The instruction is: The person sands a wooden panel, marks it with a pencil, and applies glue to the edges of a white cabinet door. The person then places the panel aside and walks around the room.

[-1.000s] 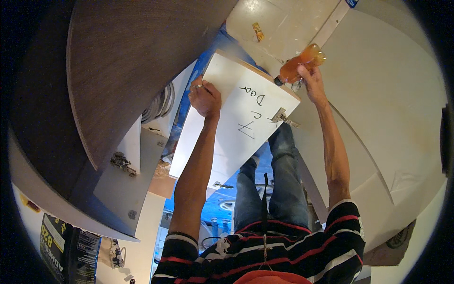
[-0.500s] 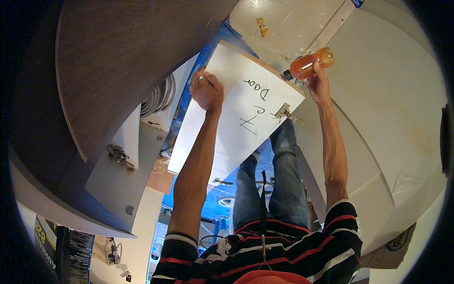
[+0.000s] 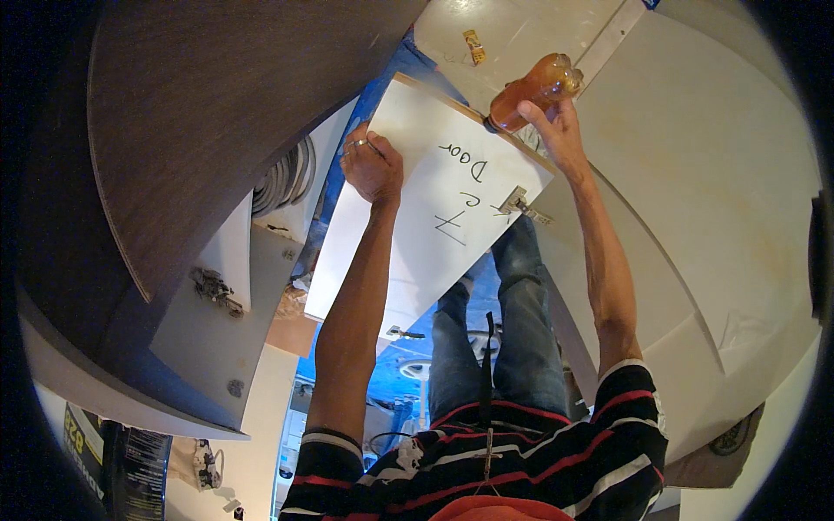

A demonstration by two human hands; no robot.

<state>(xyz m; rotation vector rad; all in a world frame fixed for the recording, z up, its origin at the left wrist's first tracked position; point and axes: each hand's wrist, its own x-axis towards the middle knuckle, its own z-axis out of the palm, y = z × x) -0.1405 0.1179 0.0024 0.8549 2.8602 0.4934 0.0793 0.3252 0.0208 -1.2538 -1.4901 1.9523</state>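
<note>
The person stands over a white cabinet door panel [image 3: 434, 208] that lies tilted across their legs, its far edge up toward the pale board [image 3: 695, 191] beyond. The left hand [image 3: 372, 167] is closed over the panel's far left edge, fingers curled round it, seemingly to keep the panel from sliding or rocking. The right hand [image 3: 556, 130] is wrapped about the amber handle of a screwdriver [image 3: 530, 91], whose working end meets the panel's far edge near the corner. A metal hinge [image 3: 519, 205] sits on the panel's right edge, a second hinge [image 3: 401, 333] at its near edge. To the left, a dark wood-grain panel [image 3: 226, 113] leans over grey panels [image 3: 217, 330] carrying their own hinges.
</note>
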